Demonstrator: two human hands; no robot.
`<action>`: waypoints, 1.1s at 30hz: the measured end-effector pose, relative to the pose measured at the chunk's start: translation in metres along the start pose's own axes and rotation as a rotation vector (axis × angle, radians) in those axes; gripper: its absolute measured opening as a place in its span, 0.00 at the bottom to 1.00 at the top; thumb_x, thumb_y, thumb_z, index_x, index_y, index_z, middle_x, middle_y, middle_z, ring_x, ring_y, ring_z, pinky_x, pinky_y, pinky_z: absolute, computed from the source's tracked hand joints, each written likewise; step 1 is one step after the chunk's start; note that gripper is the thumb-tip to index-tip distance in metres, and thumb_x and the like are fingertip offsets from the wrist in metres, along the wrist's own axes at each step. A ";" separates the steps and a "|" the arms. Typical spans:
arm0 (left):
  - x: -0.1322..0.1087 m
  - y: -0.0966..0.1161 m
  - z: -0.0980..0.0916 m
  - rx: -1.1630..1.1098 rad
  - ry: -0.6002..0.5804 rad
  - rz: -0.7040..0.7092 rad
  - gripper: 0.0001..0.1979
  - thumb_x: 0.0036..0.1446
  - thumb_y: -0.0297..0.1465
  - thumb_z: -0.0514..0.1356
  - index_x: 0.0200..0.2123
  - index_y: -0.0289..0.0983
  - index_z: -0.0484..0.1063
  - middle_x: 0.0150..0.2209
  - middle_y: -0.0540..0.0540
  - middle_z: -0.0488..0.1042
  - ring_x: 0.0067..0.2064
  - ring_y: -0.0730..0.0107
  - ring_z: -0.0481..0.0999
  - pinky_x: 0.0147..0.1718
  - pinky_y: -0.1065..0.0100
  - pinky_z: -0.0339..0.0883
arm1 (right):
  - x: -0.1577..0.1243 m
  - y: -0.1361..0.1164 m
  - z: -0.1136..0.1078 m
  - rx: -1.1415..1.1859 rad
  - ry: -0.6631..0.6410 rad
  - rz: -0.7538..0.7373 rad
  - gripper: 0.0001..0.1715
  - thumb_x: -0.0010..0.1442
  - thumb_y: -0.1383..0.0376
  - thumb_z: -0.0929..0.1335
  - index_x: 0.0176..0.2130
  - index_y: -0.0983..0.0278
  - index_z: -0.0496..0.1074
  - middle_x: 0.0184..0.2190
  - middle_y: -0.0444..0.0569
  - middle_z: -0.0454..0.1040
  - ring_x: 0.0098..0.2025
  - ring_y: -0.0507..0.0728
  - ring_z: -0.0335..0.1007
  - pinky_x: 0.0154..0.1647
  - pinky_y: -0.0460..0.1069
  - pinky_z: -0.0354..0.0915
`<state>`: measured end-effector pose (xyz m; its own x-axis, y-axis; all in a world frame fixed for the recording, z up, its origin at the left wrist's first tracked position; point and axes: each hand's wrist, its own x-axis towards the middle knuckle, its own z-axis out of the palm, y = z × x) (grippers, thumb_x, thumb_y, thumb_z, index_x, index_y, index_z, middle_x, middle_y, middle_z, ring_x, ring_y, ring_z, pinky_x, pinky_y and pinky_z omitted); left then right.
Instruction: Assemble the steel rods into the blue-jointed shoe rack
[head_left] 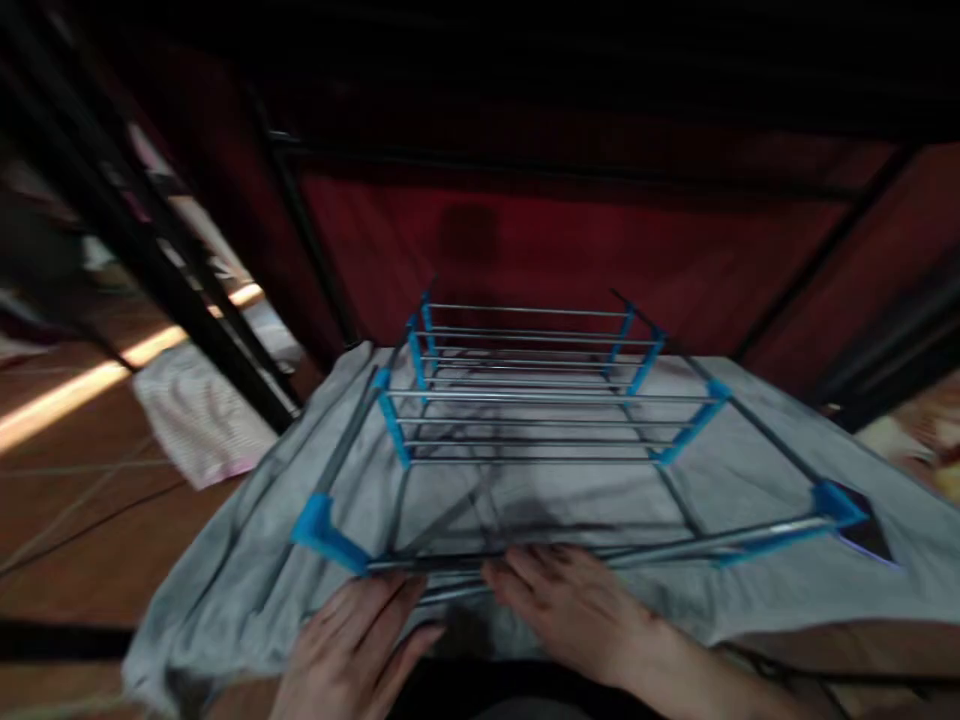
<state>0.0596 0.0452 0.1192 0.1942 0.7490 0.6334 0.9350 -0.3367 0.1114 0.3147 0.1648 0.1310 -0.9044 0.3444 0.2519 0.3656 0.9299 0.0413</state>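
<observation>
A rack of thin metal bars joined by blue plastic pieces (pixel 395 428) lies across a grey cloth. Its front tubes (pixel 712 540) run close to me, between a blue corner on each side. My left hand (pixel 356 640) is at the front tubes near the left blue corner, fingers bent over the metal and thumb held apart. Further right, my right hand (pixel 566 605) curls its fingers over the same tubes near their middle. The undersides of both hands are hidden. Slight blur softens the hands and bars.
The grey cloth (pixel 225 560) covers the surface under the rack and hangs over its edges. A dark flat object (pixel 866 530) lies on the right. Behind stands a dark red panel (pixel 570 240) in a black frame. A light cloth (pixel 202 410) hangs at left above a tiled floor (pixel 67 510).
</observation>
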 end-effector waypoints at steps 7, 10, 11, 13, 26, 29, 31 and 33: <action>0.017 -0.029 -0.043 -0.363 0.363 -0.859 0.14 0.64 0.42 0.57 0.45 0.42 0.75 0.45 0.44 0.77 0.50 0.57 0.75 0.53 0.57 0.66 | -0.009 0.019 0.001 -0.045 0.140 -0.067 0.32 0.57 0.78 0.60 0.58 0.60 0.65 0.46 0.46 0.77 0.36 0.52 0.75 0.35 0.49 0.64; 0.034 -0.045 -0.034 -0.934 0.102 -1.002 0.24 0.63 0.50 0.53 0.48 0.38 0.74 0.41 0.41 0.78 0.45 0.57 0.76 0.48 0.59 0.69 | -0.010 0.024 -0.001 -0.058 0.139 -0.088 0.30 0.60 0.77 0.58 0.58 0.60 0.65 0.44 0.47 0.78 0.37 0.52 0.76 0.34 0.49 0.65; 0.040 -0.047 -0.029 -1.041 0.036 -0.987 0.25 0.63 0.51 0.54 0.47 0.37 0.75 0.37 0.41 0.78 0.42 0.58 0.76 0.45 0.60 0.69 | -0.010 0.025 -0.001 -0.056 0.137 -0.089 0.29 0.60 0.77 0.58 0.58 0.60 0.66 0.43 0.46 0.78 0.36 0.52 0.76 0.33 0.49 0.65; 0.050 -0.048 -0.020 -1.126 -0.033 -0.924 0.23 0.62 0.50 0.56 0.42 0.35 0.76 0.30 0.44 0.74 0.35 0.62 0.73 0.39 0.63 0.67 | -0.009 0.028 -0.002 -0.051 0.144 -0.097 0.27 0.62 0.76 0.57 0.56 0.60 0.67 0.42 0.46 0.78 0.34 0.51 0.75 0.31 0.48 0.65; 0.047 -0.045 -0.001 -1.163 0.115 -0.976 0.21 0.63 0.47 0.55 0.27 0.35 0.69 0.25 0.50 0.64 0.27 0.72 0.60 0.27 0.69 0.55 | -0.012 0.059 0.007 -0.018 0.052 -0.119 0.27 0.65 0.73 0.60 0.61 0.59 0.65 0.45 0.47 0.78 0.37 0.51 0.76 0.32 0.46 0.68; 0.047 -0.043 0.001 -1.160 0.149 -0.987 0.21 0.63 0.47 0.54 0.28 0.35 0.71 0.25 0.50 0.64 0.26 0.72 0.61 0.26 0.68 0.55 | -0.011 0.061 0.008 -0.036 0.069 -0.111 0.25 0.66 0.72 0.60 0.60 0.60 0.66 0.45 0.49 0.79 0.37 0.52 0.77 0.32 0.46 0.68; 0.046 -0.043 0.002 -1.139 0.163 -0.986 0.21 0.63 0.46 0.54 0.28 0.35 0.71 0.25 0.49 0.65 0.27 0.72 0.62 0.27 0.68 0.56 | -0.011 0.060 0.007 -0.040 0.074 -0.096 0.25 0.66 0.71 0.60 0.60 0.60 0.67 0.46 0.49 0.79 0.38 0.52 0.77 0.33 0.46 0.69; 0.045 -0.044 0.002 -1.121 0.155 -0.973 0.21 0.64 0.45 0.53 0.28 0.35 0.72 0.25 0.49 0.65 0.27 0.72 0.62 0.28 0.68 0.57 | -0.013 0.058 0.007 -0.021 0.060 -0.105 0.27 0.65 0.72 0.60 0.61 0.60 0.66 0.47 0.49 0.78 0.39 0.52 0.77 0.34 0.45 0.70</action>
<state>0.0278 0.0948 0.1409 -0.4555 0.8897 0.0319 -0.0461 -0.0594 0.9972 0.3461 0.2155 0.1235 -0.9233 0.2365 0.3025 0.2748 0.9572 0.0904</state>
